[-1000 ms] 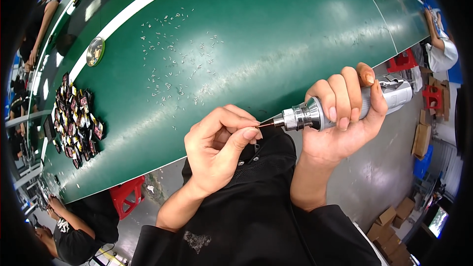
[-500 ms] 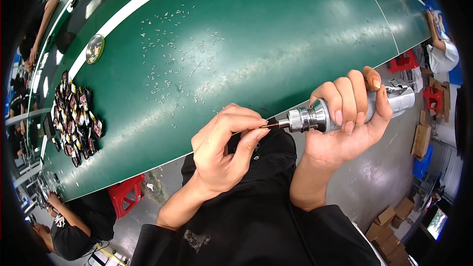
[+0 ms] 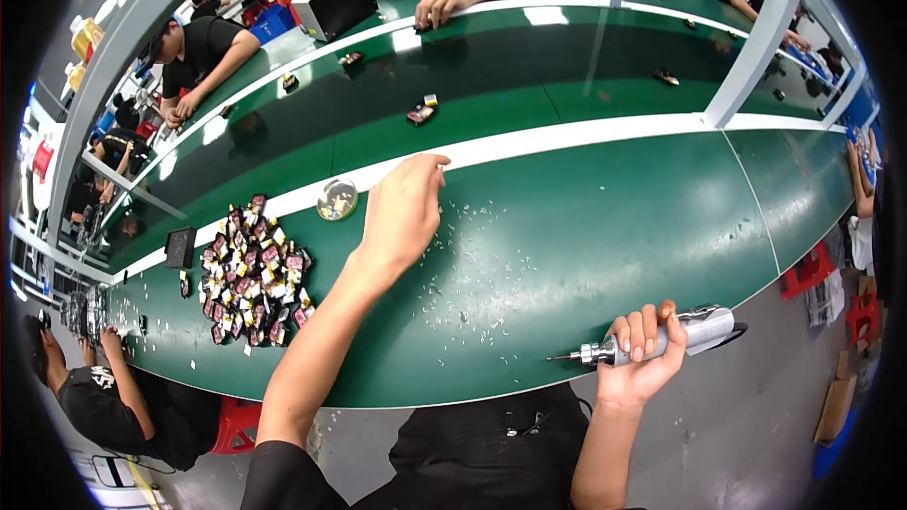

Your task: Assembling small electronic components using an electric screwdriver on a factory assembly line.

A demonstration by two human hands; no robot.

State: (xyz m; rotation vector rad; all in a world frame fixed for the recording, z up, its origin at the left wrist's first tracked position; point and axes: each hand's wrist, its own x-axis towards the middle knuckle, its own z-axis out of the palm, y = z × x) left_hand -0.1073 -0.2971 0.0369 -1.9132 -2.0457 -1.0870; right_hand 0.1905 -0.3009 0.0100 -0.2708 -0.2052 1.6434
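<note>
My right hand point(image 3: 644, 345) is wrapped round a silver-grey electric screwdriver point(image 3: 710, 329), held above the green table's near edge. Its thin bit point(image 3: 564, 357) points left, and nothing touches the tip. My left hand point(image 3: 404, 212) reaches forward over the table to the white rail, just right of a small round dish point(image 3: 337, 199). One finger is stretched out to the right; the other fingers are mostly hidden behind the back of the hand, and I see nothing held. Many tiny silver slivers point(image 3: 477, 297) lie scattered on the table between my hands.
A heap of small black parts with pink and yellow labels point(image 3: 253, 274) lies left of my forearm, beside a black tray point(image 3: 179, 247). Beyond the white rail point(image 3: 567, 139), similar parts point(image 3: 422, 111) lie on a dark green belt. Grey posts rise from the rail; people sit around.
My left hand has left the screwdriver's bit and moved forward to the rail. My right hand has lowered the screwdriver away from me. The view has tilted up, showing the belt and people.
</note>
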